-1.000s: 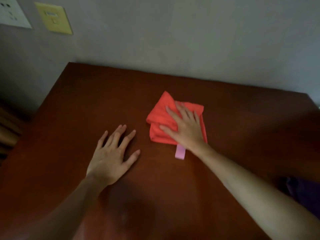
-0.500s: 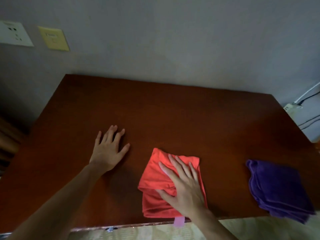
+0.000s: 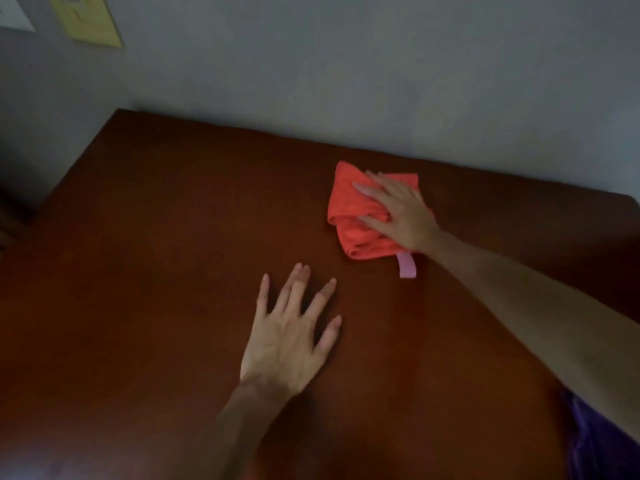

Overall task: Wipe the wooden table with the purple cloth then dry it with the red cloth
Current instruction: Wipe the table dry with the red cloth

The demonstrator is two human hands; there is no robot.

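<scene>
The red cloth, folded and bunched, lies on the dark wooden table toward its far edge, a pink tag sticking out of its near side. My right hand presses flat on top of the cloth, fingers spread over it. My left hand rests palm down on the bare wood, nearer to me and left of the cloth, fingers apart and holding nothing. The purple cloth shows only as a dark corner at the bottom right, partly hidden by my right forearm.
A grey wall runs right behind the table's far edge. A yellow wall plate and a white plate sit at the top left. The table's left edge drops into shadow.
My right hand has pushed the red cloth from the table's near edge away toward the far edge. The view has tilted down, so the purple cloth is now mostly cut off.
</scene>
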